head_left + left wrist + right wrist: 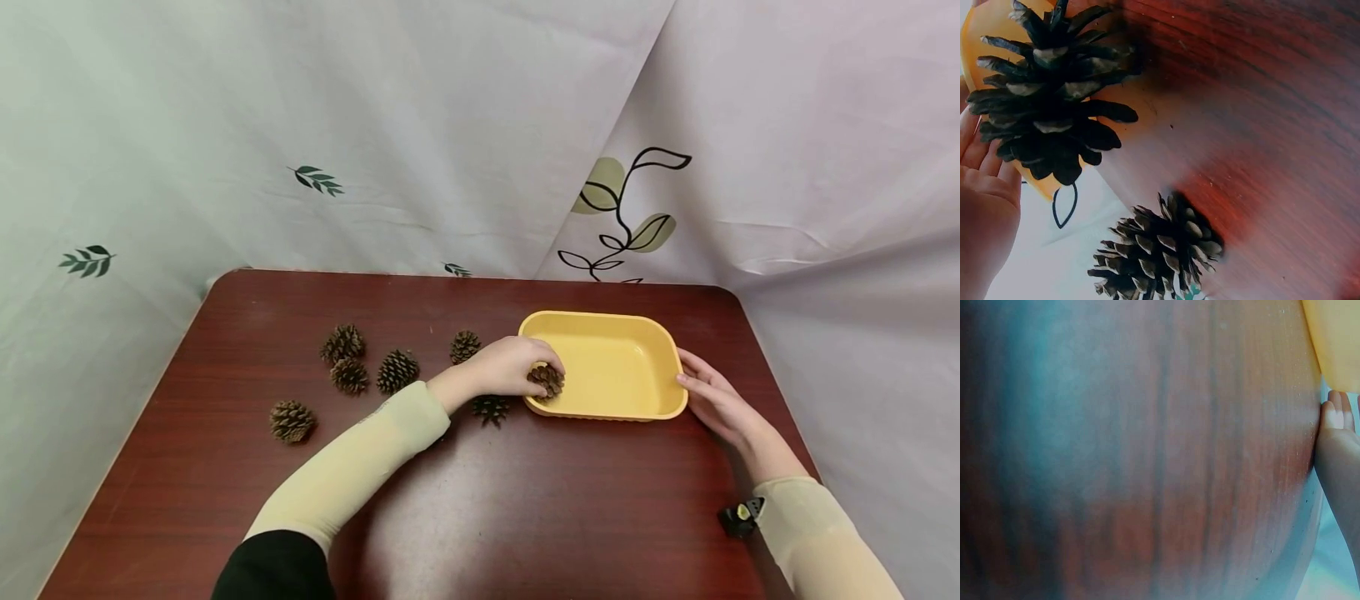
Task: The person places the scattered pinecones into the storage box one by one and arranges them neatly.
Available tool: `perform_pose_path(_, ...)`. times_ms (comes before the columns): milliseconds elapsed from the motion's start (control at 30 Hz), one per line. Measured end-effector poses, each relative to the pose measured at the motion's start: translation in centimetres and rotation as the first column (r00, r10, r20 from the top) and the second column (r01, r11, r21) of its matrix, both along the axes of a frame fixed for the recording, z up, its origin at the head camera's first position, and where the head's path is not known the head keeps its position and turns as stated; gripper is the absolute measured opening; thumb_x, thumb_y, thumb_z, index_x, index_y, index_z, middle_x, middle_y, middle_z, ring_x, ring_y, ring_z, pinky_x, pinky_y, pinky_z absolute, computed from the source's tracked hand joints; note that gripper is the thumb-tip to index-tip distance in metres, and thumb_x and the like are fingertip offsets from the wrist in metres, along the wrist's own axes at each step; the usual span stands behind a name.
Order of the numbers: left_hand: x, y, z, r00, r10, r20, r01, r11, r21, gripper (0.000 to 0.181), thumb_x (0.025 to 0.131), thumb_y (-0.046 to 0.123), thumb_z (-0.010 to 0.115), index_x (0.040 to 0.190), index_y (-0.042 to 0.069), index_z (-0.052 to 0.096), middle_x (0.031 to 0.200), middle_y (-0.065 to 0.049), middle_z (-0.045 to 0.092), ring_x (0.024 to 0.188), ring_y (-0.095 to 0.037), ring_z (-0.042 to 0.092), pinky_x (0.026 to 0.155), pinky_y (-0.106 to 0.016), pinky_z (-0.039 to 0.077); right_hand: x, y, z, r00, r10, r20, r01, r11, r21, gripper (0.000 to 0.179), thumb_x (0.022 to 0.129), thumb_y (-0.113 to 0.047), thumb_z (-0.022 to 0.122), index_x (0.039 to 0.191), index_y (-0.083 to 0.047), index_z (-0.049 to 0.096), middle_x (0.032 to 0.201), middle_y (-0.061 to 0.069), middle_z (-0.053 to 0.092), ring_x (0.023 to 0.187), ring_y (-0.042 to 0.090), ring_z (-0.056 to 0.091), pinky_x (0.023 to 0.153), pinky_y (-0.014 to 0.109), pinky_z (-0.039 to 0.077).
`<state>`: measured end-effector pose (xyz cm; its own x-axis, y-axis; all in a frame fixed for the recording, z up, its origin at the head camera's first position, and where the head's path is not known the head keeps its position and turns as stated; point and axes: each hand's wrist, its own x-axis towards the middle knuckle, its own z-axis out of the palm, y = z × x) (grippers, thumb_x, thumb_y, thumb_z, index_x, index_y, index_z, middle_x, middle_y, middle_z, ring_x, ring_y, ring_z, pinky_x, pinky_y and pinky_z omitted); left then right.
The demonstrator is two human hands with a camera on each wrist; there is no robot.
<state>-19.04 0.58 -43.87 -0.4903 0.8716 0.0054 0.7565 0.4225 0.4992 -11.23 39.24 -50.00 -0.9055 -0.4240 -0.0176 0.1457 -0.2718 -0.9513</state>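
Observation:
My left hand (517, 365) grips a brown pine cone (547, 381) at the left end of a yellow rectangular basin (592, 316). The cone is over the inside of the basin, near its wall. My right hand (716, 402) holds the basin's right end, thumb at the rim and fingers along the outer side. In the right wrist view, those fingers (1339, 411) meet the basin's outside. A dark pine cone (491, 408) lies below my left wrist, partly hidden. Another pine cone (465, 345) lies just beyond that wrist. In the left wrist view, a large pine cone (1054, 94) covers the fingers.
More pine cones lie on the left of the dark red wooden table (525, 517): a pair touching, one pine cone (397, 372) beside them, and one pine cone (292, 422) nearer the front left. Patterned white cloth (420, 125) hangs behind the table.

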Motion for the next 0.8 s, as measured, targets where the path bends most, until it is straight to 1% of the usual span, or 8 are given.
perform_pose_path(167,-0.05,0.4,0.06,0.999,-0.035,-0.008,0.035,0.999,-0.041,0.028,0.091,0.022,0.086,0.119,0.017,0.079,0.124,0.001,0.077,0.123,-0.014,0.069,0.111,-0.03,0.054,-0.02,-0.01,-0.1,1.0,-0.006,-0.002,0.006,1.0,0.01,0.052,0.111,0.004,0.032,0.148,-0.026,0.053,0.141,-0.01,0.066,0.125,0.002,0.065,0.102,0.016,0.056)
perform_pose_path(433,-0.41,0.9,0.08,0.998,-0.059,0.008,0.059,0.992,-0.108,0.028,0.091,0.025,0.086,0.117,0.018,0.08,0.122,0.003,0.078,0.119,-0.013,0.071,0.108,-0.03,0.055,-0.06,-0.01,-0.01,1.0,-0.005,0.0,0.005,1.0,0.005,0.052,0.111,0.005,0.031,0.149,-0.025,0.053,0.142,-0.01,0.066,0.126,0.003,0.065,0.102,0.017,0.056)
perform_pose_path(600,-0.37,0.91,0.37,0.998,-0.064,0.019,0.066,0.99,-0.123,0.028,0.093,0.026,0.085,0.12,0.017,0.08,0.124,0.002,0.078,0.121,-0.014,0.07,0.11,-0.03,0.055,-0.09,-0.05,0.01,1.0,-0.007,0.003,0.007,1.0,0.011,0.052,0.111,0.004,0.032,0.148,-0.025,0.053,0.141,-0.01,0.066,0.125,0.003,0.066,0.102,0.017,0.056)
perform_pose_path(800,-0.3,0.86,0.79,0.997,-0.078,0.025,0.081,0.988,-0.128,0.026,0.095,0.022,0.082,0.12,0.014,0.08,0.123,-0.001,0.078,0.121,-0.016,0.07,0.11,-0.032,0.055,-0.04,0.02,-0.05,1.0,-0.006,0.003,0.006,1.0,0.009,0.053,0.111,0.005,0.031,0.148,-0.026,0.053,0.141,-0.011,0.066,0.126,0.002,0.065,0.102,0.016,0.056)
